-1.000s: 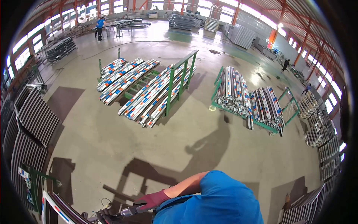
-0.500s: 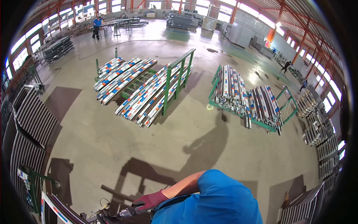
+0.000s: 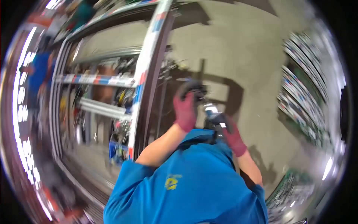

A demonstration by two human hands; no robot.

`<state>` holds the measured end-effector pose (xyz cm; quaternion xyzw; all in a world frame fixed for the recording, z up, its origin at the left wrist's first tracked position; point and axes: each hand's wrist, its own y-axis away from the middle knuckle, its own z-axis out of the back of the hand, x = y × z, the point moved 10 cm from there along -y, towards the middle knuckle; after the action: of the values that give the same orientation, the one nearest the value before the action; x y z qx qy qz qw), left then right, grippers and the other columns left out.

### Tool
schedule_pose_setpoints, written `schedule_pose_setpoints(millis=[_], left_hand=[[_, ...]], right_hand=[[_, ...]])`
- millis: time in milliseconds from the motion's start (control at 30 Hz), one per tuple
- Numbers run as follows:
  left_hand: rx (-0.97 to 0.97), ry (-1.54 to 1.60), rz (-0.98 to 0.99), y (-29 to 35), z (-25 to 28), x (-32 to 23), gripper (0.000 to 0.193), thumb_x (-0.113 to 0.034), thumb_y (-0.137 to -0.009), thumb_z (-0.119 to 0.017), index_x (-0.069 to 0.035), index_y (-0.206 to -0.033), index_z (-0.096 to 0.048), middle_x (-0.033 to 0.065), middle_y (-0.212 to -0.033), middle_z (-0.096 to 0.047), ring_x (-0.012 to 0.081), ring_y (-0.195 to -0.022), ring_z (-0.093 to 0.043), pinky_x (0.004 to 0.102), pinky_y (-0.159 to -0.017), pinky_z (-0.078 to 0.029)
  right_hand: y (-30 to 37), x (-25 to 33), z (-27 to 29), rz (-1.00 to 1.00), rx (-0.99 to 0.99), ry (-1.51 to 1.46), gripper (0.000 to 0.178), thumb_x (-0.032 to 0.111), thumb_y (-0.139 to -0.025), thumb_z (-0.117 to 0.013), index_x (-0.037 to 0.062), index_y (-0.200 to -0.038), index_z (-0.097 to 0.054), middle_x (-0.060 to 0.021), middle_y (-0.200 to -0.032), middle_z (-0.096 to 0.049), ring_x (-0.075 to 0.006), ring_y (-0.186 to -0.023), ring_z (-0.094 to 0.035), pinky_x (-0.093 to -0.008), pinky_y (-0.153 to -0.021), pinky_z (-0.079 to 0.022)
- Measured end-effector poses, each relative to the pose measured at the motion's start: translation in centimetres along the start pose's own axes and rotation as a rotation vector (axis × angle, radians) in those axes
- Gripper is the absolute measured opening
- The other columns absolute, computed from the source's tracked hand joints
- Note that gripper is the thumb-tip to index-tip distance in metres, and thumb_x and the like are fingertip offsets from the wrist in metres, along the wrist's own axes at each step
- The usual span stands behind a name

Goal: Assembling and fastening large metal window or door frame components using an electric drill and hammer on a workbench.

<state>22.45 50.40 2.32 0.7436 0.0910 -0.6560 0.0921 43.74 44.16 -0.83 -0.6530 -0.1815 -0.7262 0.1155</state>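
Both hands wear maroon gloves with dark palms, held in front of my blue shirt beside a long window-like frame (image 3: pixel 140 76). My right hand (image 3: pixel 233 136) is closed around a drill-like power tool (image 3: pixel 212 112) with a silver front part and a dark body; blur hides its details. At the front of the tool, my left hand (image 3: pixel 186 106) has its fingers curled. Whatever they hold is dark and too smeared to name. The frame lies to the left of both hands, with red, blue and white tape along its bars.
Metal crossbars (image 3: pixel 100 80) run through the frame, with a blue bin (image 3: pixel 117 151) and loose parts showing below. Another person in blue (image 3: pixel 39 74) is at the far left. Stacked profiles (image 3: pixel 302 100) stand on the right, and a green rack (image 3: pixel 291 190) at lower right.
My view has swung left and down, bringing the taped frame and both forearms into sight. The profile stacks have shifted to the right rim. The tool remains in my right hand.
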Motion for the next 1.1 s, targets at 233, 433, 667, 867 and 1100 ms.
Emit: schedule_pose_setpoints(millis=[233, 433, 667, 867, 1100], left_hand=[[-0.214, 0.351, -0.027, 2.2, 6.5, 0.5, 0.032, -0.002, -0.106, -0.047, 0.004, -0.131, -0.065, 0.0138, -0.121, -0.072, 0.024, -0.113, -0.072, 0.0382, -0.1, -0.058], [-0.608, -0.244, -0.115, 4.9, 20.9, -3.8, 0.033, -0.003, -0.104, -0.054, 0.006, -0.134, -0.065, 0.015, -0.124, -0.072, 0.0215, -0.111, -0.071, 0.0342, -0.099, -0.055], [-0.37, -0.361, 0.474, -1.2, 35.7, 5.4, 0.054, -0.039, -0.099, -0.075, 0.001, -0.133, -0.068, 0.0062, -0.119, -0.074, 0.0135, -0.105, -0.068, 0.0269, -0.093, -0.052], [-0.391, -0.18, 0.63, -3.7, 32.8, 7.6, 0.071, -0.059, -0.093, -0.075, 0.002, -0.13, -0.071, 0.0053, -0.119, -0.074, 0.0129, -0.105, -0.066, 0.0276, -0.097, -0.05], [-0.414, -0.021, 0.607, -4.1, 31.5, 7.4, 0.062, -0.05, -0.094, -0.078, -0.002, -0.132, -0.07, 0.0047, -0.121, -0.074, 0.0129, -0.106, -0.069, 0.0271, -0.095, -0.054]], right_hand=[[-4.5, -0.8, -3.9, -0.328, 0.228, -0.031, 0.071, 0.052, -0.098, -0.063, 0.006, -0.151, -0.052, -0.0034, -0.098, -0.068, -0.0119, -0.08, -0.062, -0.0253, -0.061, -0.051], [-9.6, 1.5, -6.5, -0.167, 0.336, 0.015, 0.061, 0.041, -0.101, -0.066, 0.0029, -0.147, -0.055, -0.0098, -0.114, -0.069, -0.0154, -0.097, -0.063, -0.0332, -0.09, -0.052], [-14.3, 0.4, -8.8, -0.245, 0.476, 0.214, 0.064, 0.033, -0.094, -0.073, 0.0006, -0.146, -0.054, -0.0193, -0.121, -0.072, -0.0259, -0.109, -0.069, -0.0373, -0.099, -0.051], [-17.0, -0.3, -10.2, -0.162, 0.563, 0.332, 0.063, 0.032, -0.091, -0.074, 0.0058, -0.146, -0.056, -0.0231, -0.124, -0.071, -0.0408, -0.115, -0.068, -0.0425, -0.098, -0.053], [-17.2, -0.8, -9.9, -0.074, 0.468, 0.488, 0.061, 0.031, -0.092, -0.076, 0.0082, -0.146, -0.057, -0.0227, -0.121, -0.071, -0.0405, -0.114, -0.068, -0.0457, -0.098, -0.054]])
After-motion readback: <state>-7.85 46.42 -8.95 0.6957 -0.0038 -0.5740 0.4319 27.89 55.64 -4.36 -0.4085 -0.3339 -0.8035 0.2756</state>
